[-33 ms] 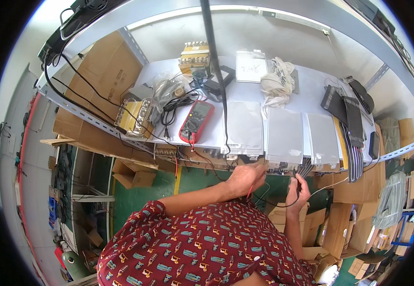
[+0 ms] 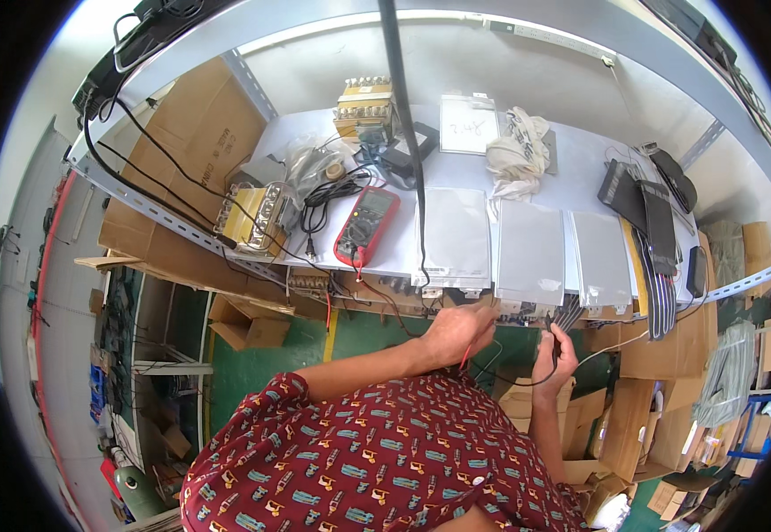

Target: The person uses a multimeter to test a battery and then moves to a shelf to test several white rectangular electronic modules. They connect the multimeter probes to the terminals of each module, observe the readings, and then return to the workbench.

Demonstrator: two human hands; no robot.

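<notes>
Left hand (image 2: pixel 461 335) is curled narrow below the desk (image 2: pixel 572 182) edge, contents hidden; right hand (image 2: pixel 563 359) grips black wire (image 2: pixel 527 383) beside grey ribbon cable (image 2: pixel 568 312); apparent step: probing; next move likely requires steady contact

This is an electrical workshop, shown by the red multimeter (image 2: pixel 369 225), transformers (image 2: pixel 364 108), metal shelving (image 2: pixel 243 34) and cardboard boxes (image 2: pixel 249 331).

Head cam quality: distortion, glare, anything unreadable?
Head view: strong fisheye, shelf frame bowed, corners black; head view: soft pale sheen on the grey sleeves; head view: left hand and right hand small, fingertip detail hard to read.
</notes>
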